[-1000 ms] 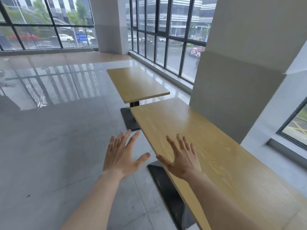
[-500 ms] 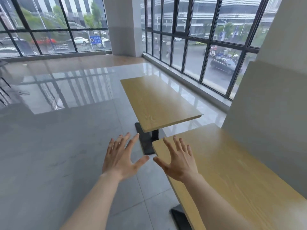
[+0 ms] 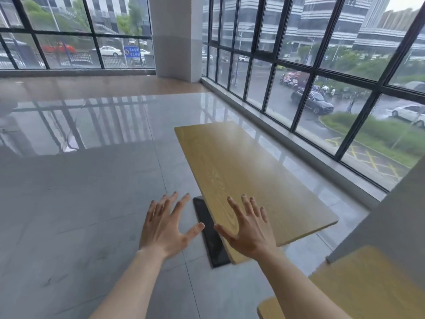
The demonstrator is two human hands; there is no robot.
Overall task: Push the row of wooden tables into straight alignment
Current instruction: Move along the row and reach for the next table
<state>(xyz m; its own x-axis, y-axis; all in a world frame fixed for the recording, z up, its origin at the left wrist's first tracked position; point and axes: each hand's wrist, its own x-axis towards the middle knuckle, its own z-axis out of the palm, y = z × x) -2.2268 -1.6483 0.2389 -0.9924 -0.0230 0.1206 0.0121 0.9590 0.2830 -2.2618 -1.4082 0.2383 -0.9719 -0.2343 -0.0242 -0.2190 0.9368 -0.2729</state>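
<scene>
**Hands raised at the far table's near corner**

Since half a second ago the view has advanced: the far wooden table now fills the centre, and the near table sits at lower right. Left hand and right hand are spread, empty, palms forward; contact with the surface cannot be told. Its black base stands on glossy grey floor. Windows run along the right; open floor lies left.
</scene>
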